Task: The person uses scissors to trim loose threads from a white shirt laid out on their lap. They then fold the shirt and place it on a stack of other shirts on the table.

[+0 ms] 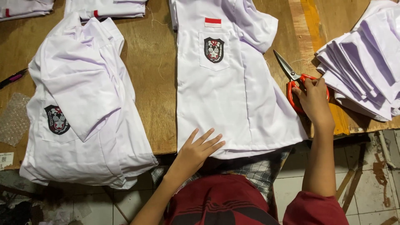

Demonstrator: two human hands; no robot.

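A white shirt (pixel 225 96) with a dark crest on its pocket and a small red-and-white patch lies flat on the wooden table (pixel 154 83) in front of me. My left hand (pixel 199 150) rests flat, fingers spread, on the shirt's lower hem. My right hand (pixel 313 100) is on the red handles of a pair of scissors (pixel 291 79), which lie on the table just right of the shirt, blades pointing up and left. The fingers cover part of the handles.
A stack of folded white shirts (pixel 83 112) with the same crest lies at the left, overhanging the table edge. Another pile of folded white cloth (pixel 366 62) sits at the right. Bubble wrap (pixel 14 118) and a dark pen (pixel 12 78) lie far left. Tiled floor below.
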